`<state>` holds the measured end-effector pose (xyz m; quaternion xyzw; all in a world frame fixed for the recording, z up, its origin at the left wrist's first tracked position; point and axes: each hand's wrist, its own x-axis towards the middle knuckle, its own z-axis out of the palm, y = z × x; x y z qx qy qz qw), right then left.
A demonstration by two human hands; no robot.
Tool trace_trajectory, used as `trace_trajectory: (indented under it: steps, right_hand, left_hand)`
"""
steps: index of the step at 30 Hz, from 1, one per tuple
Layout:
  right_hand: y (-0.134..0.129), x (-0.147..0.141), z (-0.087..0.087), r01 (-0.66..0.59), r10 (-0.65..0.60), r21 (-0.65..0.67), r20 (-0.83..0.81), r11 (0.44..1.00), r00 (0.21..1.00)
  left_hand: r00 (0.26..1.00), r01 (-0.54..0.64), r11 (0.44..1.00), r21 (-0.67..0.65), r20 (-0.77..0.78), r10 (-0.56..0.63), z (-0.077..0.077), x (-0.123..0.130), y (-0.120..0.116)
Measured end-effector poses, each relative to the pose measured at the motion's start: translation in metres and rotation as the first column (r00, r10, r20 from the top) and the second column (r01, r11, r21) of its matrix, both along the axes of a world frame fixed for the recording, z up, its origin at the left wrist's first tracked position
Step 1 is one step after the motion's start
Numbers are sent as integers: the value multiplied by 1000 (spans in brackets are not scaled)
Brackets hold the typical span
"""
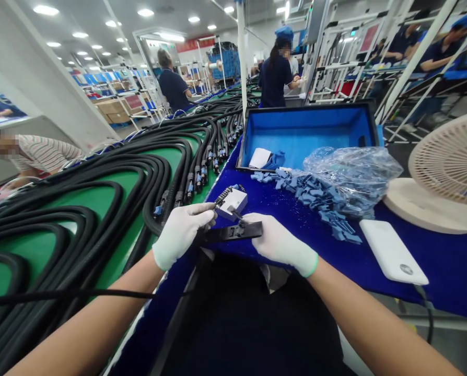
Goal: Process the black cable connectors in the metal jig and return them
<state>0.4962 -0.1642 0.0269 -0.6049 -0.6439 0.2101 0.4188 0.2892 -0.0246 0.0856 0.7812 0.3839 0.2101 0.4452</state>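
My left hand (182, 235) and my right hand (280, 243), both in white gloves, hold a flat black connector housing (233, 232) between them above the blue bench mat (296, 256). A black cable (100, 294) runs from the left toward the housing's left end, partly hidden by my left hand. Just beyond the housing, a small white module (233, 202) with a black terminal strip lies by my left fingertips. A small dark metal tab (235, 213) shows between the module and the housing.
Many coiled black cables (100, 177) with blue-banded connectors lie on a green belt at left. A blue-lined case (307, 136), loose blue clips (315, 201), a plastic bag (351, 177), a white power bank (392, 250) and a fan (448, 162) sit right. Co-workers stand beyond.
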Motion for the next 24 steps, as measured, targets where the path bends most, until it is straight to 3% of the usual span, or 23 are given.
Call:
trace_trajectory:
  steps: [3,9,13,17,20,22,24]
  right_hand:
    - [5,-16,7,-146,157,92,-125,985,980]
    - [9,-21,5,-145,171,159,-164,977,971]
    - [7,-19,-2,-87,99,136,-84,987,992]
    - [7,-21,-12,-3,-4,111,65,994,998]
    - [7,-24,-13,129,-129,18,48,992,990]
    - [8,-24,-11,187,-187,-25,11,982,982]
    - [10,-21,-11,164,-163,-66,24,984,986]
  left_hand:
    - [1000,12,998,59,-12,-12,2,1,2]
    - [1000,20,982,190,-21,-17,0,3,-4]
    - [1000,21,968,251,-22,-16,-6,2,-6]
    - [990,132,981,143,-58,-125,-1,8,9]
    - [962,271,956,113,-59,-266,5,22,26]
    - [952,302,947,112,-80,-294,7,30,34]
    - [956,288,950,119,-94,-278,6,37,37]
